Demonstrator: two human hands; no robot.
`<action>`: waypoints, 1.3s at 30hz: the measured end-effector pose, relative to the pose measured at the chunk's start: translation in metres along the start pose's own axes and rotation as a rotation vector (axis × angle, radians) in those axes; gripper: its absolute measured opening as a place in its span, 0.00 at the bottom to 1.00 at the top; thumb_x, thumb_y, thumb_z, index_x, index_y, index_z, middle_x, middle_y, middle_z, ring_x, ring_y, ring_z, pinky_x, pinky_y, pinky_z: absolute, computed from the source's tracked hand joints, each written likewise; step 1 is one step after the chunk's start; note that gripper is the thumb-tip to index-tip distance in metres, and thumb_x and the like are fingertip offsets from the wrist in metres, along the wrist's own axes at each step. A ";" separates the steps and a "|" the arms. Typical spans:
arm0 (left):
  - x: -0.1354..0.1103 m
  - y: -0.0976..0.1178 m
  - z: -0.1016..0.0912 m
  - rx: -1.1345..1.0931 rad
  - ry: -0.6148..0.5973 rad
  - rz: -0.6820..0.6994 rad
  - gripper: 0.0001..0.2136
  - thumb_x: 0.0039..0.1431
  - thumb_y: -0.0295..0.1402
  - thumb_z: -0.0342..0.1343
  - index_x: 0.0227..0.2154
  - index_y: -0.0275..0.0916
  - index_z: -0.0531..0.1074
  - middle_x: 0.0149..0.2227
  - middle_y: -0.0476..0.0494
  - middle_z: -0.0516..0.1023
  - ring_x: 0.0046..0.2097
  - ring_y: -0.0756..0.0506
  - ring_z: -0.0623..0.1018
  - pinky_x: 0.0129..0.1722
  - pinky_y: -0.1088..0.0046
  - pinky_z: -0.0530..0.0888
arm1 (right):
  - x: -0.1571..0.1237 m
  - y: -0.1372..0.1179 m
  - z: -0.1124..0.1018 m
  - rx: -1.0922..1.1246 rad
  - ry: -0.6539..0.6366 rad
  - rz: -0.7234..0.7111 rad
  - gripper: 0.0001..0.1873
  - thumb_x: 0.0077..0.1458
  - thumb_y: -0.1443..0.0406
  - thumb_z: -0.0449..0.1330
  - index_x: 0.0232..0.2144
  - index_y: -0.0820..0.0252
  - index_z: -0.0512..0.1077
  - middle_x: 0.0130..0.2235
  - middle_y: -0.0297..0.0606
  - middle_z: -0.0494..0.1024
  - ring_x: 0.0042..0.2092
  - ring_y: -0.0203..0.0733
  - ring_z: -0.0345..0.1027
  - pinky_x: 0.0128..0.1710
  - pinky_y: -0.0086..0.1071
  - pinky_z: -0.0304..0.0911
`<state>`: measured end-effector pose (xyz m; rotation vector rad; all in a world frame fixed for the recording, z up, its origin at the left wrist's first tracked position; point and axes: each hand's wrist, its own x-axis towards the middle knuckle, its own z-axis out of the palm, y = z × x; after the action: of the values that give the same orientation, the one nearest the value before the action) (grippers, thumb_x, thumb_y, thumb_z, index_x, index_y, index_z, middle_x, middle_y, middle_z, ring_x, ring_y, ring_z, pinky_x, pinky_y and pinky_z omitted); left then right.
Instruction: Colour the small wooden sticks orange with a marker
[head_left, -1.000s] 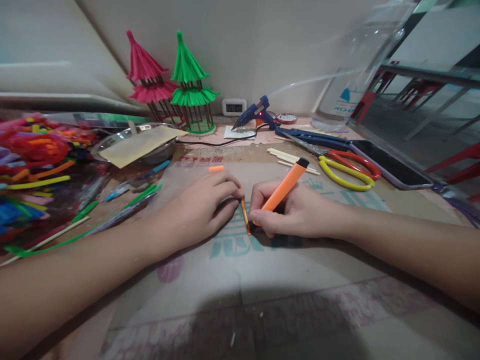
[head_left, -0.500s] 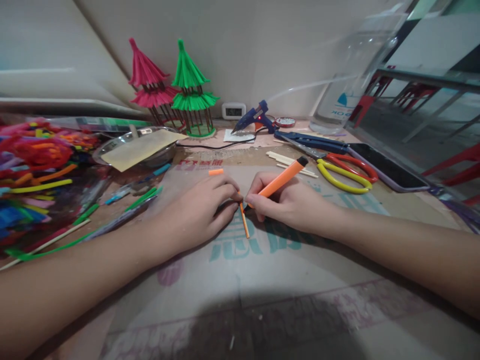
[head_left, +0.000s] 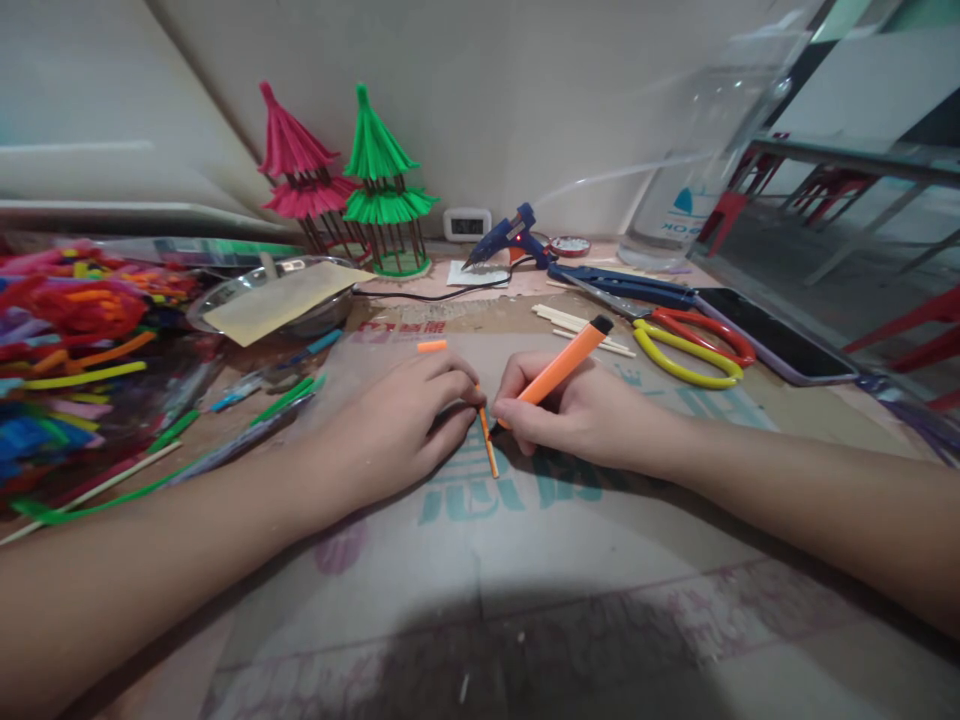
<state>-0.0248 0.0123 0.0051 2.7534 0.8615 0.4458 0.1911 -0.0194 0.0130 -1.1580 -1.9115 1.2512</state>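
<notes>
My right hand [head_left: 574, 405] is closed round an orange marker pen [head_left: 561, 368], its black end pointing up and to the right. The dark tip of the pen touches or almost touches a thin wooden stick [head_left: 491, 458], which is coloured orange along much of its length. My left hand [head_left: 420, 405] pinches the far end of this stick between thumb and fingers, keeping it against the cardboard sheet [head_left: 420, 580]. An orange pen cap [head_left: 432, 346] lies just beyond my left hand.
Plain sticks [head_left: 585, 328], scissors [head_left: 690, 350] and a phone [head_left: 776, 335] lie to the right. At the back stand a glue gun [head_left: 514, 238], a small clock [head_left: 466, 224], and green [head_left: 382, 150] and pink [head_left: 296, 140] pagoda models. Pipe cleaners [head_left: 67, 320] and a metal bowl [head_left: 322, 312] are left.
The marker tip has slid slightly down along the stick, towards me, with my right hand. My left hand and the stick have stayed in place.
</notes>
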 end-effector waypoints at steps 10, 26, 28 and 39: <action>0.000 0.001 -0.002 0.026 -0.001 0.017 0.09 0.68 0.30 0.47 0.37 0.38 0.73 0.47 0.39 0.75 0.48 0.41 0.75 0.49 0.60 0.72 | 0.001 0.005 0.000 -0.007 0.029 -0.019 0.09 0.62 0.61 0.58 0.30 0.57 0.67 0.24 0.31 0.75 0.27 0.35 0.67 0.29 0.30 0.62; 0.000 0.000 0.000 0.018 0.016 0.037 0.10 0.69 0.31 0.47 0.37 0.38 0.73 0.45 0.40 0.76 0.47 0.41 0.75 0.48 0.61 0.72 | 0.000 0.002 0.000 -0.004 -0.007 0.003 0.08 0.60 0.62 0.60 0.29 0.57 0.67 0.23 0.29 0.74 0.26 0.34 0.67 0.27 0.28 0.62; 0.000 0.001 0.000 0.022 0.015 0.033 0.10 0.69 0.31 0.47 0.36 0.38 0.73 0.45 0.40 0.76 0.47 0.41 0.75 0.48 0.61 0.72 | 0.001 0.004 0.000 -0.021 0.041 -0.006 0.09 0.62 0.60 0.58 0.30 0.56 0.67 0.24 0.30 0.75 0.27 0.35 0.67 0.28 0.29 0.62; 0.000 -0.001 0.000 0.007 0.021 0.034 0.10 0.69 0.31 0.47 0.37 0.37 0.73 0.45 0.39 0.76 0.48 0.41 0.75 0.50 0.59 0.72 | -0.001 -0.002 -0.002 0.019 -0.100 0.038 0.08 0.59 0.65 0.60 0.28 0.56 0.66 0.21 0.29 0.73 0.25 0.34 0.66 0.26 0.28 0.62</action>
<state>-0.0257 0.0127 0.0047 2.7779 0.8236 0.4802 0.1924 -0.0194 0.0159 -1.1466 -1.9535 1.3679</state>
